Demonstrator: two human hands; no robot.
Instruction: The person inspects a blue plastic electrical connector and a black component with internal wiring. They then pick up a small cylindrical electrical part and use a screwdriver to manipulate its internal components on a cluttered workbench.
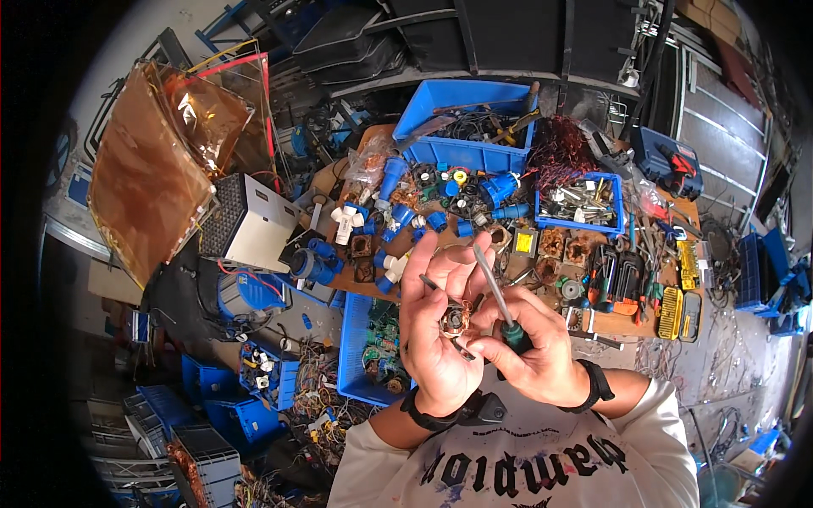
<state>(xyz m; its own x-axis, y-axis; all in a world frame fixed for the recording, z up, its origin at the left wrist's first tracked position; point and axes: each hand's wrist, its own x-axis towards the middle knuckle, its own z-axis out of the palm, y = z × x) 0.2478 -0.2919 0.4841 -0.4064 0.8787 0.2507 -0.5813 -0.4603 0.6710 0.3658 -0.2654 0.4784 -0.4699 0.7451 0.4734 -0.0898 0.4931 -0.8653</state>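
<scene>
My left hand (434, 351), palm up, is closed around a small motor part with copper windings (458, 319). Dark metal strips stick out from it on two sides. My right hand (542, 351) grips a screwdriver (494, 286) by its dark green handle, the shaft pointing up and away from me. The right fingers lie right beside the motor part, and I cannot tell whether they touch it. Both hands are held above the near edge of the wooden workbench (622, 324).
On the bench stand a large blue bin (461, 155) of black parts and a smaller blue tray (584, 227) of metal pieces. Blue plug connectors (394, 182) and hand tools (627, 284) lie around. Below is a blue crate (349, 356) with green circuit boards. Copper-coloured sheets (144, 169) stand left.
</scene>
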